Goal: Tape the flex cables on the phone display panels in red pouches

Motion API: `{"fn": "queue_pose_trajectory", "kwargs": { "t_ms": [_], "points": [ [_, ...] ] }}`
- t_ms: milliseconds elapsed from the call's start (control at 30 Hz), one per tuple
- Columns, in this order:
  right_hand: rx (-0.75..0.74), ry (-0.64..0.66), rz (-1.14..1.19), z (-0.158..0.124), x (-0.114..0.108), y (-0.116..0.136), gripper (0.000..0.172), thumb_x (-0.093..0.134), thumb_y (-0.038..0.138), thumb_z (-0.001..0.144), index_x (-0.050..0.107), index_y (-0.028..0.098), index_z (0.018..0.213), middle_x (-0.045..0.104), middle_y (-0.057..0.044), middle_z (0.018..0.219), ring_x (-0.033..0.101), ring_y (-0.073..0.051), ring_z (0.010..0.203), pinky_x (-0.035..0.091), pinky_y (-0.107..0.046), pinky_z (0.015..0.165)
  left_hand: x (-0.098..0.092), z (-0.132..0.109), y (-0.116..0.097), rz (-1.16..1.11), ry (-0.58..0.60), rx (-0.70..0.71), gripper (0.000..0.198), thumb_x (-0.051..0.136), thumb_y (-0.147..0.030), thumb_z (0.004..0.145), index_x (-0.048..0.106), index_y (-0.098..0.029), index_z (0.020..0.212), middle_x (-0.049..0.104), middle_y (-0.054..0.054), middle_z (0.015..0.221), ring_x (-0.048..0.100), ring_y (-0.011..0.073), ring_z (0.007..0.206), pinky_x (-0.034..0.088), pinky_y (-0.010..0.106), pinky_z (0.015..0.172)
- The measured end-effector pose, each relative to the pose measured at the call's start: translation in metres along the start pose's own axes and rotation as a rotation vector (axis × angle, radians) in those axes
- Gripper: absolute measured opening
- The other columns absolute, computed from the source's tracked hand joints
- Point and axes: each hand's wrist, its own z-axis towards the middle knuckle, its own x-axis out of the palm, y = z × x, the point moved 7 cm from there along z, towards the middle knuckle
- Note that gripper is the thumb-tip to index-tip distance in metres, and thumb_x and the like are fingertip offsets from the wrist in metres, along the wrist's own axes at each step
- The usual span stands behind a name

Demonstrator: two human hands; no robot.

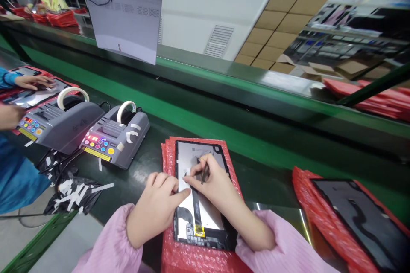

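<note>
A long green conveyor belt [224, 132] runs across the bench, with a dark work surface in front of it. Two grey tape dispensers [115, 136] sit at the left, each carrying a white roll, and cut tape strips lie on a black bag [72, 190] in front of them. A co-worker's hand [30, 81] in a blue sleeve rests on another panel at the far left. A second panel on red bubble wrap [349, 222] lies at the right.

In the centre, the tablet panel [200, 192] lies face down on a red bubble-wrap pad [192, 256], just in front of the person. The left hand [155, 207] is loosely curled, its index finger pressing on the panel's left edge. The right hand [213, 183] pinches a thin dark tool [204, 172] between thumb and fingers, tip down on the panel's back.
</note>
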Motion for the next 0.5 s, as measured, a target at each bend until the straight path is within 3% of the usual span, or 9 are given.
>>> {"fn": "queue_pose_trajectory", "kwargs": {
  "t_ms": [167, 300, 367, 433, 500],
  "points": [
    [0.014, -0.109, -0.176, 0.031, -0.012, 0.002, 0.050, 0.079, 0.036, 0.065, 0.035, 0.025, 0.086, 0.064, 0.003, 0.076, 0.061, -0.021, 0.068, 0.041, -0.032, 0.064, 0.002, -0.001, 0.000, 0.032, -0.004, 0.012, 0.038, 0.045, 0.001, 0.087, 0.065, -0.018, 0.113, 0.052, 0.006, 0.085, 0.043, 0.0211, 0.084, 0.035, 0.037, 0.076],
    [-0.041, -0.286, -0.358, 0.046, -0.050, 0.009, 0.041, 0.072, 0.039, 0.075, 0.035, 0.025, 0.084, 0.057, 0.004, 0.064, 0.054, -0.021, 0.057, 0.035, -0.030, 0.057, -0.008, -0.003, -0.007, 0.075, -0.040, 0.058, 0.044, 0.041, 0.004, 0.085, 0.066, -0.018, 0.113, 0.053, 0.006, 0.084, 0.044, 0.0218, 0.083, 0.034, 0.037, 0.074],
    [-0.097, -0.362, -0.360, 0.035, -0.079, 0.004, 0.034, 0.064, 0.043, 0.083, 0.035, 0.025, 0.086, 0.060, 0.003, 0.069, 0.056, -0.020, 0.060, 0.039, -0.030, 0.060, -0.019, -0.008, -0.015, 0.108, -0.101, 0.082, 0.045, 0.038, 0.005, 0.085, 0.066, -0.019, 0.111, 0.055, 0.007, 0.086, 0.045, 0.0227, 0.085, 0.034, 0.037, 0.076],
    [-0.126, -0.424, -0.354, 0.005, -0.114, -0.011, 0.029, 0.056, 0.047, 0.088, 0.036, 0.025, 0.088, 0.065, 0.001, 0.080, 0.060, -0.018, 0.068, 0.044, -0.029, 0.066, -0.025, -0.017, -0.025, 0.014, -0.123, 0.099, 0.044, 0.036, 0.001, 0.088, 0.066, -0.021, 0.111, 0.058, 0.008, 0.092, 0.049, 0.0221, 0.088, 0.036, 0.038, 0.080],
    [-0.125, -0.502, -0.397, -0.043, -0.155, -0.033, 0.027, 0.052, 0.049, 0.089, 0.041, 0.024, 0.085, 0.066, -0.002, 0.081, 0.061, -0.019, 0.071, 0.045, -0.031, 0.070, -0.013, -0.026, -0.041, -0.251, 0.042, 0.152, 0.038, 0.040, -0.006, 0.093, 0.064, -0.025, 0.115, 0.060, 0.005, 0.091, 0.053, 0.0183, 0.085, 0.041, 0.031, 0.078]
  ]
}}
